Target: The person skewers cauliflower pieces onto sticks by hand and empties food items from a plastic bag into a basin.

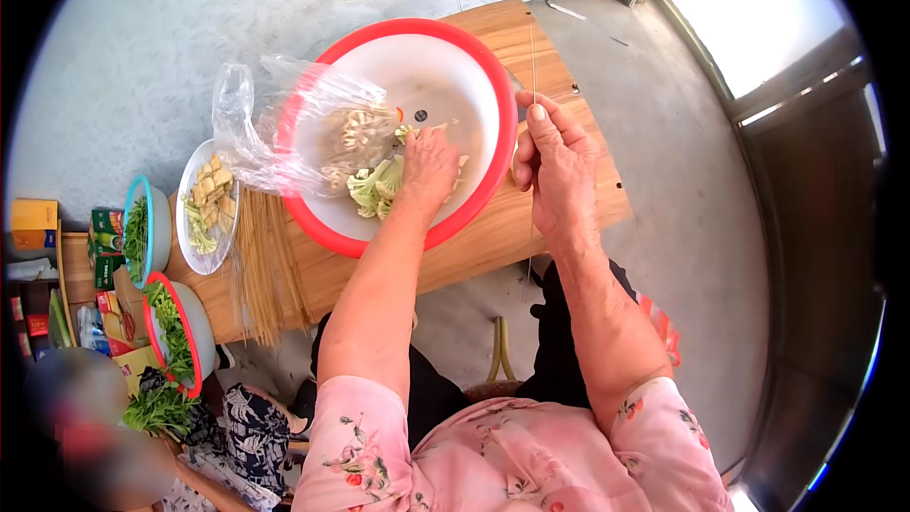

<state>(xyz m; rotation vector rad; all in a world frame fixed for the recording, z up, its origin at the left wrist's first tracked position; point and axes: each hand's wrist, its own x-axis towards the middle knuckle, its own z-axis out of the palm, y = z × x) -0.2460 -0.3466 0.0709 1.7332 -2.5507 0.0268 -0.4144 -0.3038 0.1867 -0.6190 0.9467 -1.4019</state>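
The right hand (pixel 563 154) pinches a skewer (pixel 534 62), which could prick the left hand (pixel 431 167), beside the cauliflower (pixel 373 192) with its grip hidden, if the tip slipped inward.

Skewers (pixel 261 265) and basins (pixel 507 123) of vegetables (pixel 365 193) mark a food-preparation room.

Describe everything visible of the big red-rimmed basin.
Large, round basin, apparently plastic: whitish inside, thick red rim, one small dark round mark inside. It sits upright on the wooden table. Cauliflower lies in it; a clear bag of pale pieces rests partly inside, draped over the rim. The left hand is inside; contact with the basin is unclear.
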